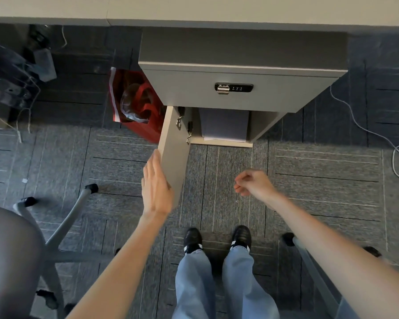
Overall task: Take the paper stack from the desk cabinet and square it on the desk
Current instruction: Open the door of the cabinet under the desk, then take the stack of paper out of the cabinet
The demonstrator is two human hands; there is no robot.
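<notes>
My left grip (156, 185) is spread flat, fingers together and straight, palm against the outer face of the beige cabinet door (174, 155) near its free edge; it pinches nothing. My right grip (253, 183) hangs in open air at about three o'clock from the left one, fingers curled loosely inward and holding nothing, well apart from the door.

The door stands swung out toward me, hinged at its far end, with two metal hinges (184, 125) showing on its inner face. Between the door and my right hand lies a clear stretch of floor, and the cabinet mouth is open at twelve o'clock.

Inside, on the bottom shelf, sits the stack of pale grey-white paper (224, 125), its front edge just inside the shelf lip, with slim gaps to both side walls.

Above it is the grey drawer front with a black combination lock (233, 88), and the pale counter (217, 10) runs across the top of the view.

At ten o'clock a red bag (136, 104) stands just beside the cabinet. A grey chair base (62, 224) sits at eight o'clock. Dark blue-grey carpet tiles (320, 180) cover the floor, with a white cord (378, 137) looped at two o'clock.
</notes>
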